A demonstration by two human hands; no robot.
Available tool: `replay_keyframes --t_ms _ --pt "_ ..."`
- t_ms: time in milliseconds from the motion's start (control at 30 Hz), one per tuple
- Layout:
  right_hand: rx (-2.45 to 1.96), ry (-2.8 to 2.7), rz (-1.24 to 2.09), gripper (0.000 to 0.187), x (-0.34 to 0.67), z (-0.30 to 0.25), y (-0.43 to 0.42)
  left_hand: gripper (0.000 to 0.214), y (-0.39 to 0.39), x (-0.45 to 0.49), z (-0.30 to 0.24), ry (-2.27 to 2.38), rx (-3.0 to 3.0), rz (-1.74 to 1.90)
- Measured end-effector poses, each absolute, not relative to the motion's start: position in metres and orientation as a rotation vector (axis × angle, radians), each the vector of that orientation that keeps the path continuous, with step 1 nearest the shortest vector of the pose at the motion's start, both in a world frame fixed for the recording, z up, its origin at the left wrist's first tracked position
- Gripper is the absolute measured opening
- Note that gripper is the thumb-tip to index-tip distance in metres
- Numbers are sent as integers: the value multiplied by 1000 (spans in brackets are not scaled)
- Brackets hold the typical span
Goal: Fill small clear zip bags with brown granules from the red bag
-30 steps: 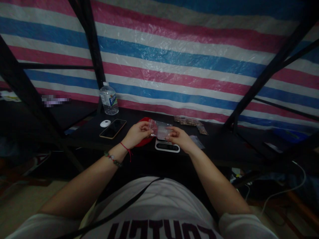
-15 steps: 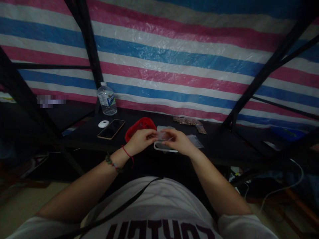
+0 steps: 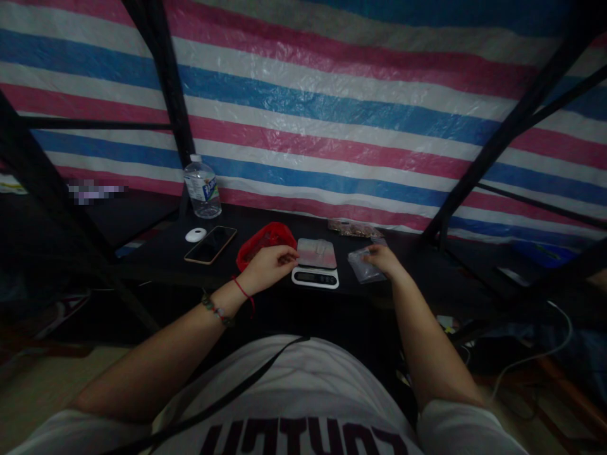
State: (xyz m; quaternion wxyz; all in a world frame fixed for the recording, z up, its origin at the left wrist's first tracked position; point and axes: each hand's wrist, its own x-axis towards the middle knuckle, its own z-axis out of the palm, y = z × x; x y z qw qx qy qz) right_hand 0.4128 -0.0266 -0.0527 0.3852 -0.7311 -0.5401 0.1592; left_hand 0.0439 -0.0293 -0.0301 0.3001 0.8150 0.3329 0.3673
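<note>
A white kitchen scale (image 3: 315,277) with a dark display and a grey plate lies in front of me. On its plate rests a small clear item (image 3: 325,248), too blurred to name. My left hand (image 3: 269,265) is beside the scale's left edge, in front of a red container (image 3: 251,243) with indistinct contents. Its fingers are curled together; whatever they may hold is hidden. To the right of the scale, my right hand (image 3: 383,259) is closed on clear plastic bags (image 3: 364,266), its fingertips at their upper edge.
Small bags of brownish bits (image 3: 353,229) lie at the back of the black table (image 3: 265,218). On the left are a phone (image 3: 211,245), a white round case (image 3: 195,235) and a clear bottle (image 3: 203,189). Dark metal posts (image 3: 168,82) frame the striped sheet (image 3: 313,126).
My right hand has moved right, from over the scale to the clear plastic bags. The scale's plate and display now show. My left hand has stayed about where it was.
</note>
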Motion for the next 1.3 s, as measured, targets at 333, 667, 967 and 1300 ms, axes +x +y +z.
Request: replay_keyframes --t_ms 333,667,967,1300 --pt "-826 -1194 1065 33 289 7 -73 17 -61 49 -10 929 2334 1269" --pt "-462 -981 1623 20 203 14 -135 13 -110 41 25 832 2328 1717" --pt "-532 -1020 1530 19 207 14 -133 12 -106 39 25 850 2282 1678" --pt "-592 -1054 1513 18 206 11 -131 13 -108 37 30 821 2321 1622"
